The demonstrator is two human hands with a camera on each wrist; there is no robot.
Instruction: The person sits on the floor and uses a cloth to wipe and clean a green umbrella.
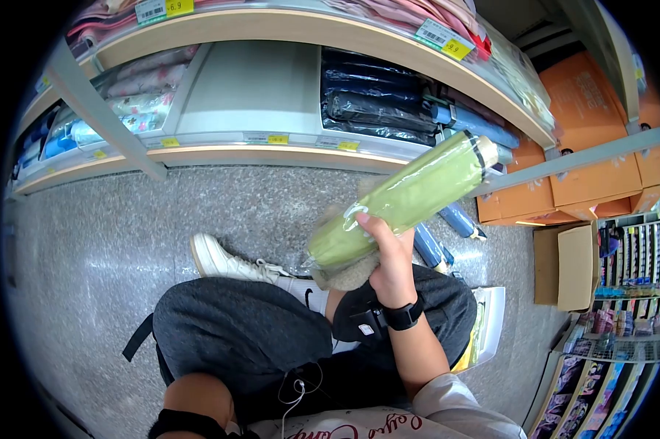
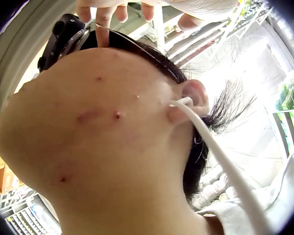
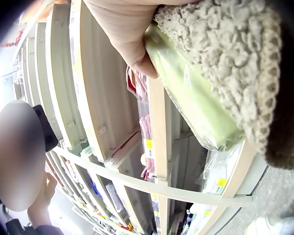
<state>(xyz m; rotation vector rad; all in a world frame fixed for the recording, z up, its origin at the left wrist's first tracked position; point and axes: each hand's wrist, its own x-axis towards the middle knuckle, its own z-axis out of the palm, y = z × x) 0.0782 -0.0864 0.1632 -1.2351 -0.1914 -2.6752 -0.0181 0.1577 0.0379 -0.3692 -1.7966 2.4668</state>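
Observation:
My right hand (image 1: pixel 394 260) grips a green folded umbrella (image 1: pixel 421 186) in clear plastic, its thumb lying along the near side. A fuzzy grey-beige cloth (image 1: pixel 350 275) is held against the umbrella's underside; its curly pile fills the upper right of the right wrist view. The umbrella slants above my lap, its pale end toward the shelf. My left hand (image 2: pixel 206 9) is raised beside my head, out of the head view. One finger reaches down to the head close to the dark headgear (image 2: pixel 63 36), while the other fingers are spread with nothing between them.
Blue folded umbrellas (image 1: pixel 431 249) lie on the floor (image 1: pixel 118 227) beyond my right knee. A low shelf (image 1: pixel 249 91) ahead holds wrapped dark packages (image 1: pixel 377 99). Orange boxes (image 1: pixel 589 175) and an open cardboard box (image 1: pixel 564 267) stand at the right. A white tray (image 1: pixel 494 322) sits beside my leg.

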